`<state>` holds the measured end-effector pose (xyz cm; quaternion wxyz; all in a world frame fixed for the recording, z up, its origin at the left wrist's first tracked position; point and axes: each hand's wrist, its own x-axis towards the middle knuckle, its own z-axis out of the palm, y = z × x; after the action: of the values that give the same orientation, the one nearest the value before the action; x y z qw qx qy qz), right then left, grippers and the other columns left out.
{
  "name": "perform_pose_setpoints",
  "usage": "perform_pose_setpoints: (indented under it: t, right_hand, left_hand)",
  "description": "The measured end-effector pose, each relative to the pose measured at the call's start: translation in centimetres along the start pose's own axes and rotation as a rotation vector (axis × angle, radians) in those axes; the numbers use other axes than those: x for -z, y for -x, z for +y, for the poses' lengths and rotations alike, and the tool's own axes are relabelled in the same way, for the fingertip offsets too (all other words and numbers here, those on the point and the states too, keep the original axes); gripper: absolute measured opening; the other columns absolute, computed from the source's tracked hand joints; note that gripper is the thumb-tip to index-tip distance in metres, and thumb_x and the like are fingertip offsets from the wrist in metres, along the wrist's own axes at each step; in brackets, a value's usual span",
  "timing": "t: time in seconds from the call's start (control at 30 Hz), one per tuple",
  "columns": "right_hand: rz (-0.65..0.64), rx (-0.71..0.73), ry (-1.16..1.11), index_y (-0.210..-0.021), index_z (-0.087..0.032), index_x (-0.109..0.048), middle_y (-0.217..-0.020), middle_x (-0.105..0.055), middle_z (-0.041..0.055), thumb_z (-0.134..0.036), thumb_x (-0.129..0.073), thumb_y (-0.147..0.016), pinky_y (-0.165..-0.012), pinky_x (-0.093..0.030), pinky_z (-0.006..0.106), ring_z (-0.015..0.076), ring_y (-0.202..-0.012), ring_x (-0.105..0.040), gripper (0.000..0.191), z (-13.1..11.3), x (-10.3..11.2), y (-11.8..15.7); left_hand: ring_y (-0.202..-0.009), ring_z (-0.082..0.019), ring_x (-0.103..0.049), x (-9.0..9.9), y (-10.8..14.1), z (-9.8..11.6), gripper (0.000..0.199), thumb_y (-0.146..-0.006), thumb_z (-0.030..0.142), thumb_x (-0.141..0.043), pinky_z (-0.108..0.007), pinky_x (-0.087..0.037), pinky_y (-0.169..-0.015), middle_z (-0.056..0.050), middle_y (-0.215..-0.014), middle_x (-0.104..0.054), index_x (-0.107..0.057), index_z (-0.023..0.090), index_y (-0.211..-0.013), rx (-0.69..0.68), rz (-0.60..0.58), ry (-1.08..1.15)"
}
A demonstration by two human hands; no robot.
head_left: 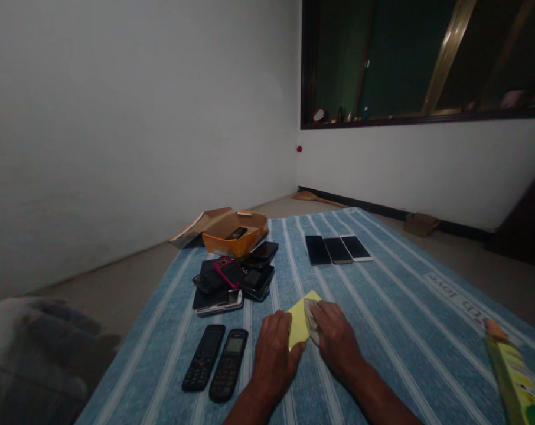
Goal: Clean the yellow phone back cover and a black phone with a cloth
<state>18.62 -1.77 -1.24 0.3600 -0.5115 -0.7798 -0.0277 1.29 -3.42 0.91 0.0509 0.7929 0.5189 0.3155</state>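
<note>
Head cam, yellow obj. (297, 324) in L hand (273, 348), cloth (312, 320) in R (337, 336)

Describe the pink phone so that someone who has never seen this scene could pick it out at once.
On the blue striped cloth, find the open orange box near the far left edge. Just on the near side of it lies a jumbled pile of phones, with the pink phone on top. Its bright pink casing sets it apart from its mostly black neighbours.
</note>
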Motion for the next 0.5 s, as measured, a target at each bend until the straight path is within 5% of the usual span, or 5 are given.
perform_pose_setpoints:
  t: [0.17, 0.5]
  right_hand:
    - [-0.133, 0.092, -0.005, -0.132, -0.014, -0.056, -0.139, -0.055, 0.0157, -0.003, -0.041, -0.080, -0.107, -0.040, 0.047, 0.0264, -0.131, -0.047, 0.055, -2.0, -1.1, 1.3]
    - [-0.201, -0.151, 0.088, -0.138, -0.012, -0.051, -0.146, -0.047, 0.0140, -0.003, -0.040, -0.082, -0.113, -0.033, 0.044, 0.0253, -0.138, -0.039, 0.058, -0.6, -0.9, -0.1]
  left_hand:
    - [-0.100, -0.029, -0.055, -0.2, 0.2, -0.5, 0.036, -0.079, 0.023, -0.056, -0.047, -0.048, -0.088, -0.012, -0.111, -0.061, -0.053, 0.016, -0.115, -0.034, 0.015, 0.025]
    - [-0.095, -0.029, -0.055, 0.5, -0.3, 0.3, 0.025, -0.081, 0.027, -0.059, -0.045, -0.047, -0.083, -0.011, -0.102, -0.062, -0.056, 0.018, -0.104, 0.033, -0.040, 0.022]
